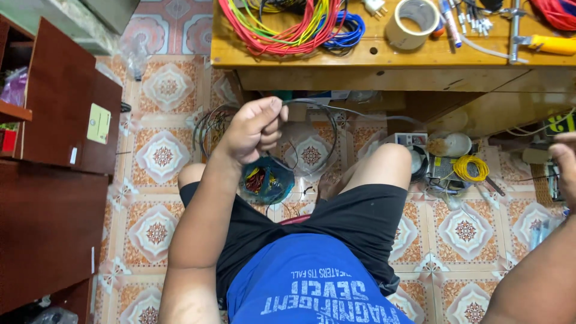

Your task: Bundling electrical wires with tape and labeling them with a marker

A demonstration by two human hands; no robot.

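Note:
My left hand is closed in a fist around a thin grey cable that runs right from the fist toward the space under the workbench. It hovers above my knees, over a blue bag of small coloured parts on the tiled floor. My right hand shows only at the right edge, blurred, and I cannot tell what it holds. The wooden workbench spans the top of the head view.
On the bench lie coils of red, yellow, green and blue wire, a roll of tape and hand tools. A yellow wire coil and clutter sit on the floor at right. A dark wooden cabinet stands at left.

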